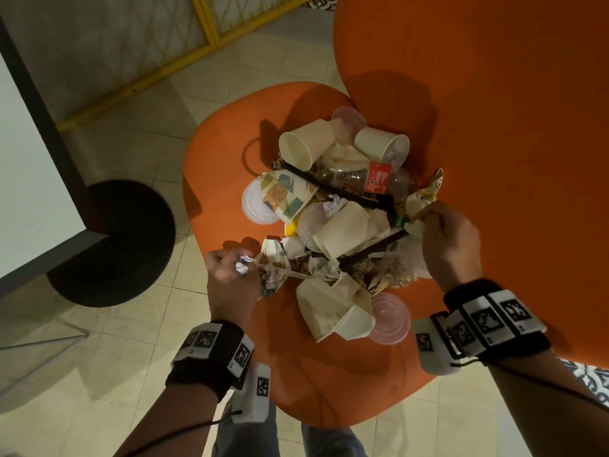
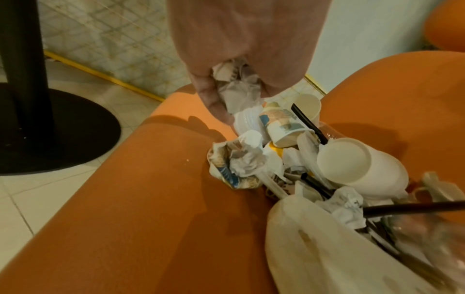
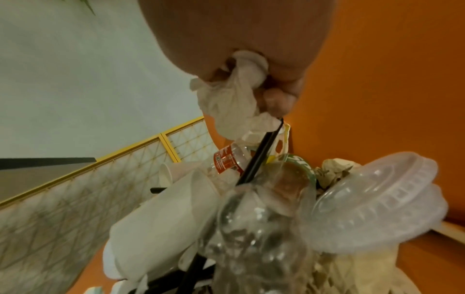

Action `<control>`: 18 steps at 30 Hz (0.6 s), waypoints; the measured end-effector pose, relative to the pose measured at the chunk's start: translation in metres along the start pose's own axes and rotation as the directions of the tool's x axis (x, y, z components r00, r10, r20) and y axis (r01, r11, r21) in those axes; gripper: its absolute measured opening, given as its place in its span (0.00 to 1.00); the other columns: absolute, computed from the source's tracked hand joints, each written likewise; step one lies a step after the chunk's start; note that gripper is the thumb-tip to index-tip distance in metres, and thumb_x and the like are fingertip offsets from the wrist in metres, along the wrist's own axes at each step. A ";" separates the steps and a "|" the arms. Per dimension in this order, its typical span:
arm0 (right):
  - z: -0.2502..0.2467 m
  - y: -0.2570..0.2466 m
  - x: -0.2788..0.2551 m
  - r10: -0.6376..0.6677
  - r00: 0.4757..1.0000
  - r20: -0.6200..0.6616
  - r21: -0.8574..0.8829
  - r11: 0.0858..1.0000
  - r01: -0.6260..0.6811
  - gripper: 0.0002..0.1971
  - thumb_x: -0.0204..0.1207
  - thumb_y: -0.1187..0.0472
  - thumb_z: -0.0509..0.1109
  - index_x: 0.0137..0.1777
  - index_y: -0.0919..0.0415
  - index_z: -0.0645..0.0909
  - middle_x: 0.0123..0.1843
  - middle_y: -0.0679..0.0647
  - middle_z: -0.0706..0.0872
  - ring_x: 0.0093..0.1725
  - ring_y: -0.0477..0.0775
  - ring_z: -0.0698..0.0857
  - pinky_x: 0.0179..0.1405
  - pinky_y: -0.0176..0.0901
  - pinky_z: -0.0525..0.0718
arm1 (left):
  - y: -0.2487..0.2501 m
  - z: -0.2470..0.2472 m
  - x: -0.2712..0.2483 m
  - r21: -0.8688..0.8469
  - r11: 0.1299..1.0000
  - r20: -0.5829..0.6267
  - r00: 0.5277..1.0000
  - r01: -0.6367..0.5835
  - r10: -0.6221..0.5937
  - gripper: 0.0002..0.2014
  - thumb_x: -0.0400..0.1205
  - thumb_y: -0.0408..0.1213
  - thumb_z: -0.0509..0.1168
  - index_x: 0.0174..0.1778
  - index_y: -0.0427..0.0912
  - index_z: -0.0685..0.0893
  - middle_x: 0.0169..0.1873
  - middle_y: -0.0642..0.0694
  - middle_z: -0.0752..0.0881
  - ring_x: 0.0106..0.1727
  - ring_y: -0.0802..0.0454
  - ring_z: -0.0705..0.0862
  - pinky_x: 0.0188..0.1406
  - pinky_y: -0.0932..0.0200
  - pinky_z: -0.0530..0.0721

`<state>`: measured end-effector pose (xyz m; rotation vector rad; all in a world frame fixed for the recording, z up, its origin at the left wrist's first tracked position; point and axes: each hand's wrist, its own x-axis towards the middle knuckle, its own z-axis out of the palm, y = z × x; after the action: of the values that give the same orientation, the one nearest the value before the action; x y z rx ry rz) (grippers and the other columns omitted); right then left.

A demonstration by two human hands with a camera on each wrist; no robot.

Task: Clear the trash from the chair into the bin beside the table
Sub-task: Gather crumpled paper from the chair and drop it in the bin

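Observation:
An orange chair (image 1: 230, 153) carries a heap of trash (image 1: 333, 219): paper cups, clear lids, black straws, a crushed plastic bottle (image 1: 359, 176) with a red label, and crumpled paper. At the heap's near left edge my left hand (image 1: 230, 275) grips a crumpled paper ball (image 1: 242, 263), also seen as the paper ball (image 2: 236, 89) in the left wrist view. On the heap's right side my right hand (image 1: 445, 239) grips a crumpled white tissue (image 1: 416, 225); the tissue (image 3: 234, 99) hangs from its fingers beside a black straw (image 3: 259, 155).
The chair's tall orange backrest (image 1: 478, 94) rises on the right. A black round table base (image 1: 112, 242) and the table edge (image 1: 29, 192) lie to the left on the tiled floor. A yellow-framed partition (image 1: 158, 70) runs behind. No bin is in view.

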<state>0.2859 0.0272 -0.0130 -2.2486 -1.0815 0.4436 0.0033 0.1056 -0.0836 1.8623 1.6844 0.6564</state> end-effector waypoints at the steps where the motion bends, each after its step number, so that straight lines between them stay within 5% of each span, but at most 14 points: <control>1: 0.000 -0.002 0.003 0.007 1.000 0.016 -0.035 0.999 -0.007 0.19 0.77 0.56 0.51 0.37 0.66 0.79 0.37 0.57 0.82 0.35 0.58 0.77 0.30 0.45 0.72 | 0.000 -0.001 0.001 -0.012 1.000 0.020 1.000 0.023 -0.022 0.07 0.70 0.19 0.66 0.40 0.29 0.87 0.43 0.32 0.84 0.48 0.36 0.80 0.43 0.55 0.79; 4: 0.005 -0.010 0.017 0.008 0.992 0.126 -0.282 0.959 0.028 0.17 0.80 0.45 0.61 0.36 0.56 0.78 0.31 0.48 0.78 0.29 0.50 0.77 0.23 0.37 0.70 | 0.010 -0.002 0.000 0.009 0.976 0.146 0.966 0.216 -0.215 0.08 0.77 0.31 0.63 0.46 0.35 0.86 0.48 0.37 0.83 0.49 0.43 0.80 0.44 0.61 0.72; 8: 0.014 -0.020 0.033 0.021 0.936 0.352 -0.643 0.733 0.225 0.13 0.81 0.50 0.63 0.62 0.52 0.78 0.35 0.47 0.77 0.35 0.49 0.79 0.27 0.40 0.77 | 0.017 0.005 -0.003 0.221 0.975 0.254 0.963 0.030 -0.087 0.16 0.79 0.50 0.59 0.47 0.41 0.83 0.38 0.43 0.86 0.43 0.43 0.84 0.37 0.61 0.73; 10: 0.020 -0.022 0.038 0.020 0.910 0.415 -0.672 0.681 0.292 0.14 0.82 0.51 0.62 0.65 0.51 0.77 0.46 0.51 0.84 0.43 0.53 0.84 0.36 0.45 0.85 | 0.020 0.009 -0.002 0.266 0.958 0.326 0.926 0.105 -0.191 0.19 0.79 0.55 0.63 0.53 0.43 0.81 0.45 0.46 0.85 0.48 0.46 0.84 0.40 0.61 0.73; 13: 0.027 -0.024 0.039 0.009 0.895 0.445 -0.687 0.645 0.335 0.11 0.83 0.56 0.60 0.62 0.51 0.79 0.51 0.52 0.85 0.48 0.56 0.86 0.40 0.46 0.84 | 0.024 0.018 -0.001 0.275 0.949 0.361 0.898 0.156 -0.253 0.21 0.76 0.54 0.69 0.56 0.43 0.79 0.49 0.48 0.82 0.48 0.51 0.80 0.41 0.62 0.73; 18: 0.030 -0.026 0.034 0.028 0.887 0.461 -0.651 0.690 0.316 0.10 0.82 0.58 0.59 0.56 0.58 0.81 0.50 0.55 0.84 0.47 0.56 0.84 0.42 0.46 0.83 | 0.030 0.028 0.004 0.402 0.915 0.385 0.912 -0.029 -0.141 0.18 0.78 0.45 0.67 0.59 0.38 0.81 0.56 0.39 0.80 0.51 0.44 0.82 0.41 0.63 0.70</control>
<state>0.2757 0.0778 -0.0208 -2.7589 -1.9406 0.5431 0.0441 0.1051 -0.0836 2.0326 1.6623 -0.1244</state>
